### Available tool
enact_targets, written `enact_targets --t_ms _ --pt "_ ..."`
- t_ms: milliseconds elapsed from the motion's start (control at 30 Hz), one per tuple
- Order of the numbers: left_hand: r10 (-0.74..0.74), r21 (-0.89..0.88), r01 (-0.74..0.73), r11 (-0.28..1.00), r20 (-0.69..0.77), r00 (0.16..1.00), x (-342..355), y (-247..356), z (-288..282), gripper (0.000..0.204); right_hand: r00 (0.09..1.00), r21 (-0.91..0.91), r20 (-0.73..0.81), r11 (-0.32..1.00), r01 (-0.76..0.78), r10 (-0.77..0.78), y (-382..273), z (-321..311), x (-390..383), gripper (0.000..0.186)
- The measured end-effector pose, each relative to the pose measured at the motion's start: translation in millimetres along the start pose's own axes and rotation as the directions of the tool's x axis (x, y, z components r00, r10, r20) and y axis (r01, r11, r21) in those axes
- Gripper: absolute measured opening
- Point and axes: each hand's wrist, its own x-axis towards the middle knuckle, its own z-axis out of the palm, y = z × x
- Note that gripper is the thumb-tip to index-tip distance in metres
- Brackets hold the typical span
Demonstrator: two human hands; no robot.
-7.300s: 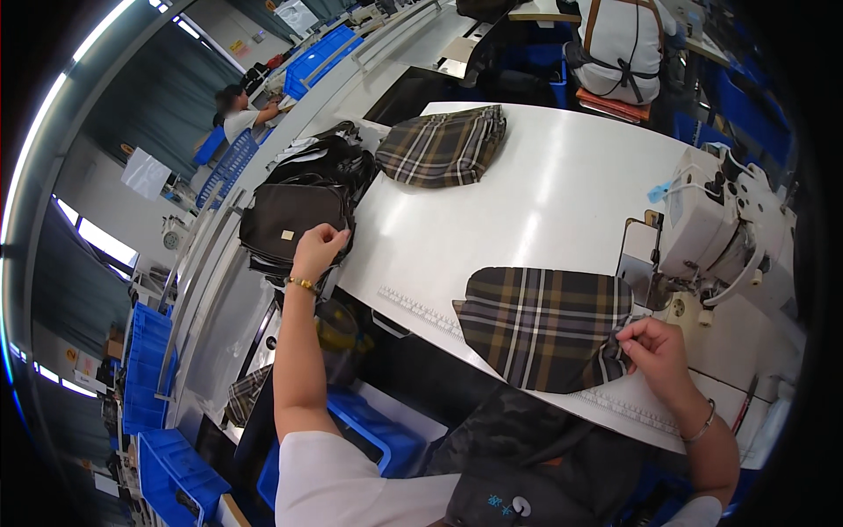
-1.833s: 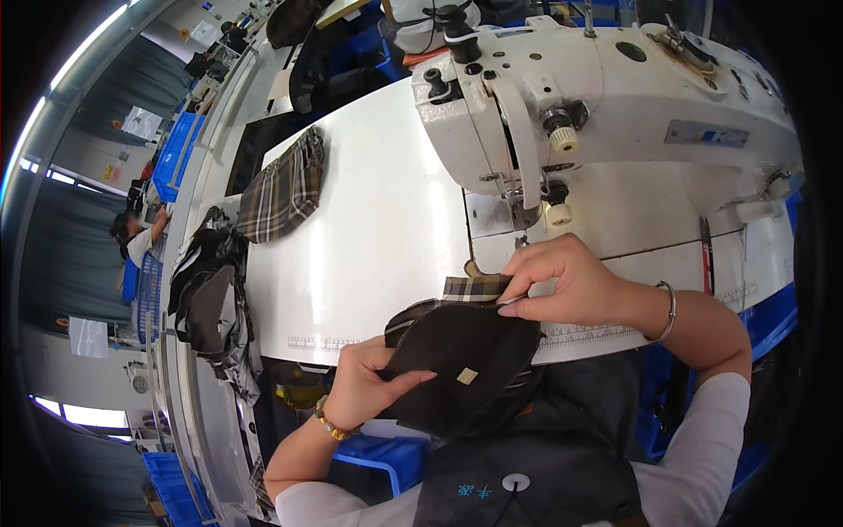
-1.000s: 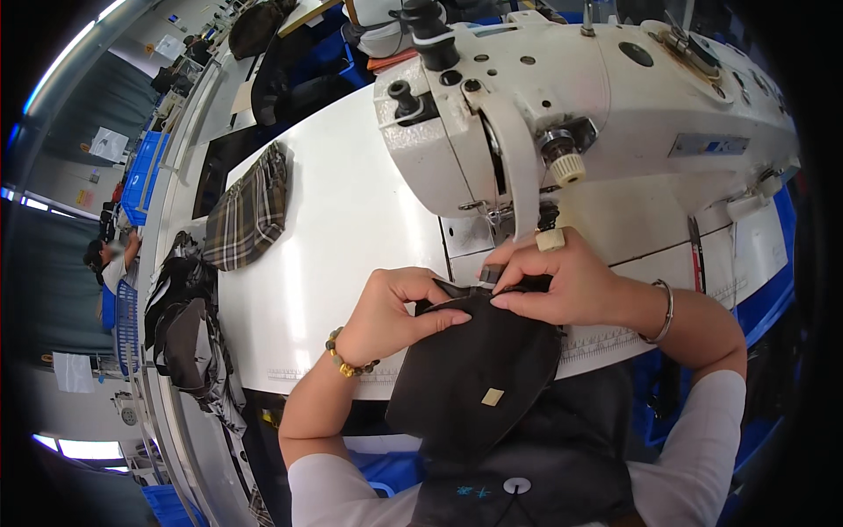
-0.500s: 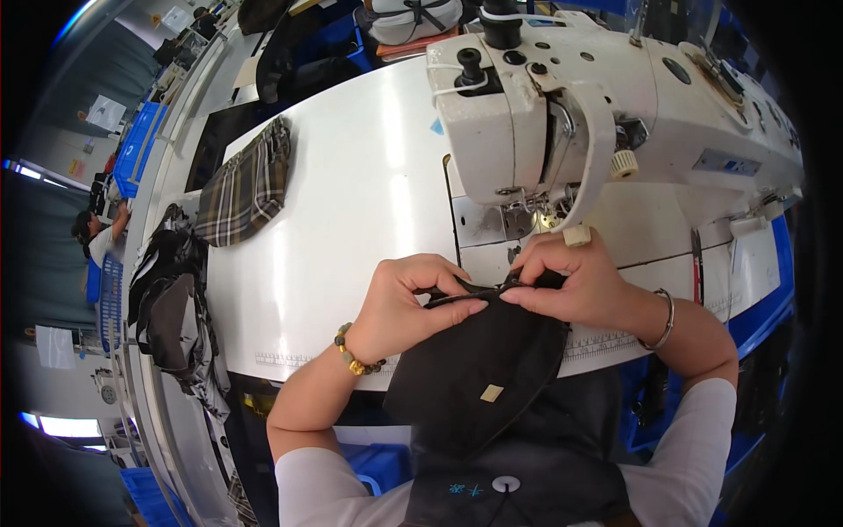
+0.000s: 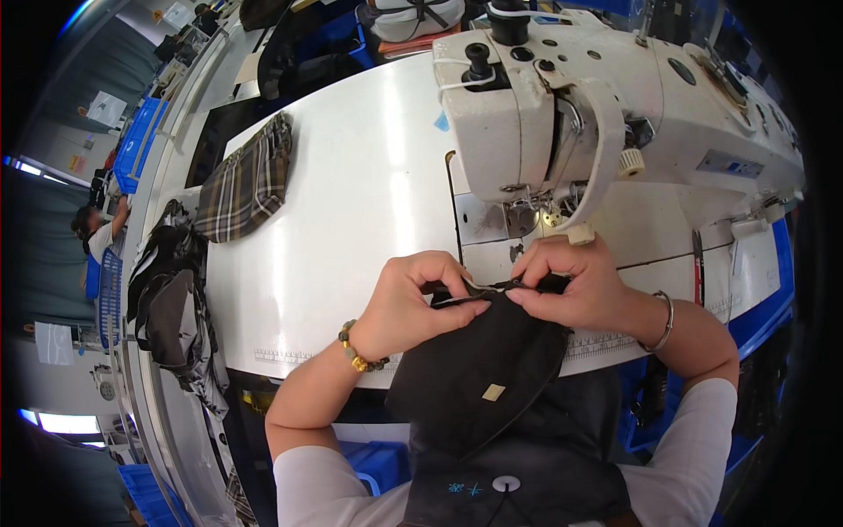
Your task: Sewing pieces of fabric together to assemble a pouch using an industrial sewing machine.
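A black fabric piece with a small pale label hangs over the table's front edge. Its top edge is pinched between thumb and fingers by my left hand, which wears a beaded bracelet on the wrist. Close beside it, my right hand, with a silver bangle, pinches the same edge. A lighter strip shows along the fold between the two hands. Just beyond my fingers stands a white sewing machine, its needle area above the metal plate. The fabric is in front of the needle area, apart from it.
On the white table, a folded plaid piece lies at the left. A heap of dark cloth hangs by the left edge. A red and black slim tool rests at the right. Another person sits far left.
My hands have shifted very slightly, and the fabric's top edge between them is opened a little more, baring the lighter strip. Both hands keep their pinch.
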Motion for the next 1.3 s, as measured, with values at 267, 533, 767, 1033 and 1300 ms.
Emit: enact_targets --t_ms 267,533,767,1033,1300 --pt "0.025 0.086 -0.033 0.996 0.095 0.995 3 2 7 0.015 0.997 0.087 0.063 0.995 -0.041 0.036 1 6 -2 0.014" --pt "-0.050 0.105 0.043 0.994 0.068 0.996 0 2 3 0.008 0.988 0.129 0.010 0.979 -0.156 0.156 0 6 -4 0.013" --pt "0.020 0.103 -0.031 0.994 0.108 0.994 4 5 3 0.010 0.979 0.237 0.050 0.950 -0.205 0.199 3 9 -5 0.012" --pt "-0.031 0.053 0.030 0.998 0.007 1.000 0 11 11 0.015 0.978 0.183 0.101 0.963 -0.199 0.183 1 7 -4 0.010" --pt "-0.039 0.136 0.049 0.989 -0.075 0.996 2 4 -12 0.011 0.978 0.100 0.134 0.979 -0.176 0.162 1 6 -1 0.018"
